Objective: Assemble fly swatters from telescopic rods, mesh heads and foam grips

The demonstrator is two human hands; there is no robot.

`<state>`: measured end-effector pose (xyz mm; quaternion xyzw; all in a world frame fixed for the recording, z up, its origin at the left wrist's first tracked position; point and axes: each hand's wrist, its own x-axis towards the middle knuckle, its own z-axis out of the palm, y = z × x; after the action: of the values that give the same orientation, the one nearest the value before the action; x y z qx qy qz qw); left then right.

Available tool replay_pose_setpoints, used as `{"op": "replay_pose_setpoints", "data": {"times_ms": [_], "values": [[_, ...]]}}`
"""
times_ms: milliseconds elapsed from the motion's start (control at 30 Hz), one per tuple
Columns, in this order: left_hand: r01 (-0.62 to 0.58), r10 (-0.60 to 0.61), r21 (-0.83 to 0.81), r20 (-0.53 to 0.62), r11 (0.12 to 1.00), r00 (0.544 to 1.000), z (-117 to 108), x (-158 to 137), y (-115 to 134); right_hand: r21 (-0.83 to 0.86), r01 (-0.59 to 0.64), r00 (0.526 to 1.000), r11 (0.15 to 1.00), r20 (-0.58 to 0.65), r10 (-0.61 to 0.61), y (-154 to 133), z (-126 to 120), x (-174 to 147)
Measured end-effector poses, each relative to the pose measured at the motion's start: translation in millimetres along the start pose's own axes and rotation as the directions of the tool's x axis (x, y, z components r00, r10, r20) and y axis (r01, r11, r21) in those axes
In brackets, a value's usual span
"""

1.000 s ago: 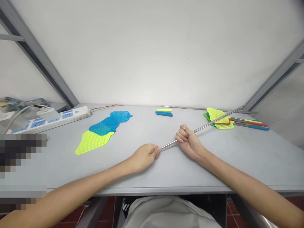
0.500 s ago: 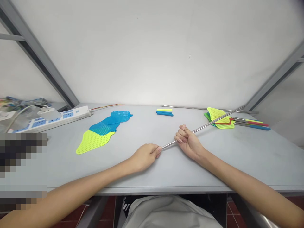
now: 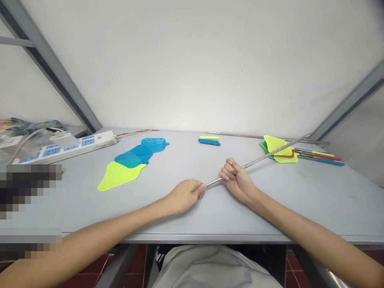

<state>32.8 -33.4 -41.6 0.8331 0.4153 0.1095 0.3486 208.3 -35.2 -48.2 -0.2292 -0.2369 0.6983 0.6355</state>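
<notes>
A long silver metal rod (image 3: 261,159) slants up to the right across the table between and beyond my hands. My left hand (image 3: 187,195) pinches its near end. Farther along, my right hand (image 3: 237,180) is closed around the rod with the fingers curled up. Past my right hand the rod passes over a pile of perforated fly swatter heads (image 3: 276,145), yellow, green and red. To the left lie a yellow swatter head (image 3: 120,177) and two overlapping blue swatter heads (image 3: 154,146). Several short blue and yellow handle grips (image 3: 210,141) lie near the wall.
Another metal rod (image 3: 234,135) lies along the wall. Swatters with coloured handles (image 3: 328,157) rest at the right. A white power strip (image 3: 75,148) with plugs and a cable stands at the left. Grey frame posts rise on both sides of the table (image 3: 168,228).
Both hands keep nearly the same hold on the rod. The view has shifted slightly; nothing on the table has visibly moved.
</notes>
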Motion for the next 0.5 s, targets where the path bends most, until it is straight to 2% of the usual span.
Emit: {"op": "replay_pose_setpoints", "data": {"times_ms": [333,500], "values": [[-0.018,0.02,-0.045,0.026,0.999,0.999,0.3,1.8,-1.1,0.051,-0.002,0.998,0.999,0.055,-0.001,3.8,2.7,-2.4],[-0.011,0.014,-0.074,0.046,0.997,0.999,0.5,2.7,-2.1,-0.001,0.011,0.999,1.0,0.033,-0.011,4.1,6.3,-2.8]]}}
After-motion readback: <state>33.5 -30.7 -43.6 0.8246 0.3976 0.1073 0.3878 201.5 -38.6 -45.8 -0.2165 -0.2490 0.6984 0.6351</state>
